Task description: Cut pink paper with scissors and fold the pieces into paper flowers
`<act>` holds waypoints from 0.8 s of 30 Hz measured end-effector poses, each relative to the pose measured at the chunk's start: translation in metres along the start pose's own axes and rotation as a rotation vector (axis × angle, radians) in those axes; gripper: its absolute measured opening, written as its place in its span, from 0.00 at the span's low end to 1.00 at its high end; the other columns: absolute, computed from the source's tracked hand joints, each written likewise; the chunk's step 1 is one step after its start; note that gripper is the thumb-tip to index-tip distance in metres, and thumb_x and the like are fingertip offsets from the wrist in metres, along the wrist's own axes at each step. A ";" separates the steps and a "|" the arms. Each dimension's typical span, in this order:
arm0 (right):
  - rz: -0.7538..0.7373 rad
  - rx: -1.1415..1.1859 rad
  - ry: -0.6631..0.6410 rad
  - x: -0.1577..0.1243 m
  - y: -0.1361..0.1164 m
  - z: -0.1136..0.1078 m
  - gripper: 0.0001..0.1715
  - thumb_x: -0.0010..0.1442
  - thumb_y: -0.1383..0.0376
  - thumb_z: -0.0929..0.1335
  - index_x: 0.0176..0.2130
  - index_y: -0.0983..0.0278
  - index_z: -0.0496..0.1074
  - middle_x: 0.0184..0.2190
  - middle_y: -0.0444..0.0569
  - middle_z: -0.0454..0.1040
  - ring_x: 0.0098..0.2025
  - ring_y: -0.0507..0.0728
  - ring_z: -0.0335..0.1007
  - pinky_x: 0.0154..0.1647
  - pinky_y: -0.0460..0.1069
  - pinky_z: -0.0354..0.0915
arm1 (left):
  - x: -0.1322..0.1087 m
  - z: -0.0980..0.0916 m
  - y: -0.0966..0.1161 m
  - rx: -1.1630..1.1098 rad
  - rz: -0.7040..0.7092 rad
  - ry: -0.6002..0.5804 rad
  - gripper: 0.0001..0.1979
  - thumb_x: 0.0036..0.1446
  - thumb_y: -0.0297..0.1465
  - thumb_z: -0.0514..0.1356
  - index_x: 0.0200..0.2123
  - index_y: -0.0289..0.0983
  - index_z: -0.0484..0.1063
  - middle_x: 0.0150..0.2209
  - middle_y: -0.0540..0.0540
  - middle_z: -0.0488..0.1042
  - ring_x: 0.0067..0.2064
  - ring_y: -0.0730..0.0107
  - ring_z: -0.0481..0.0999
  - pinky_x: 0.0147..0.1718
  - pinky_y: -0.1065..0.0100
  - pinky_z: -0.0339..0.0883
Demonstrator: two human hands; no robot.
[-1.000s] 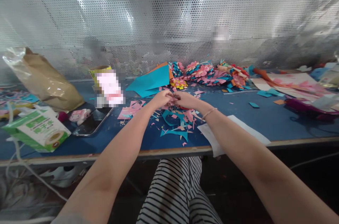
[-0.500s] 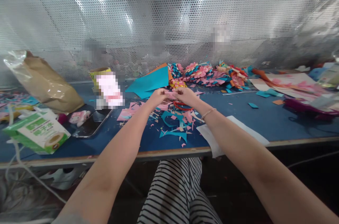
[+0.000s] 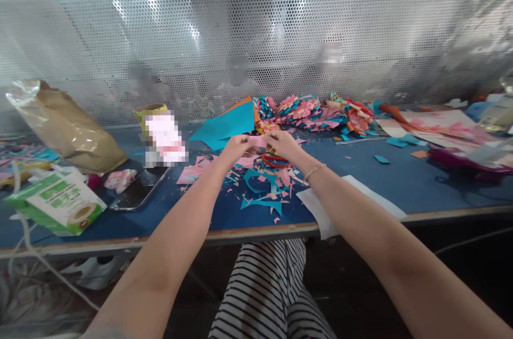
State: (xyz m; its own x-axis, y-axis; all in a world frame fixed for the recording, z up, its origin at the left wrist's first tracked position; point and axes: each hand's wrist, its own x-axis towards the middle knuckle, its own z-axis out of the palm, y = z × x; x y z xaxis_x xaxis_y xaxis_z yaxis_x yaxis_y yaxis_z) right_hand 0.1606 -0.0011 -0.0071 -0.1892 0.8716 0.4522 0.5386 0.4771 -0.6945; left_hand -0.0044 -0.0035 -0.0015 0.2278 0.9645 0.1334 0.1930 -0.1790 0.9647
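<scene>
Between my two hands a small pink piece of paper [image 3: 257, 141] is held up above the table. My left hand [image 3: 239, 146] pinches its left end, and the fingers of my right hand [image 3: 281, 143] are closed on its right end. Just below them lie red-handled scissors [image 3: 276, 160], with the blades hidden among scraps. Blue paper offcuts [image 3: 262, 204] and pink paper scraps [image 3: 195, 171] are scattered around and under my hands. Behind my hands a large blue sheet [image 3: 230, 121] leans over an orange one.
Bundles of pink and blue cut paper [image 3: 302, 112] line the back, before a perforated metal screen [image 3: 256, 29]. On the left are a brown bag [image 3: 76, 125], a green-and-white carton [image 3: 60, 203] and a dark phone [image 3: 140, 189]. White paper [image 3: 372, 197] lies near the front edge, right.
The pink paper between my hands is turned so that its flat face shows more. Both hands stay in nearly the same place, and the view has shifted very slightly.
</scene>
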 end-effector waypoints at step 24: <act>-0.035 0.171 0.030 0.003 0.007 0.005 0.12 0.51 0.59 0.64 0.24 0.65 0.66 0.17 0.42 0.65 0.21 0.49 0.59 0.24 0.45 0.56 | -0.003 0.002 0.006 -0.115 0.003 0.083 0.08 0.50 0.33 0.58 0.26 0.33 0.66 0.20 0.50 0.69 0.23 0.76 0.70 0.28 0.71 0.67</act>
State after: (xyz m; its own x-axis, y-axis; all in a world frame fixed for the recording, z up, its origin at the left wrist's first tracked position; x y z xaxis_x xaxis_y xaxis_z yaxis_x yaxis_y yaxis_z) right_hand 0.1599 0.0054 -0.0135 -0.1792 0.8516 0.4926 0.3839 0.5215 -0.7620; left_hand -0.0016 -0.0077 0.0034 0.1478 0.9776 0.1495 0.0810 -0.1626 0.9834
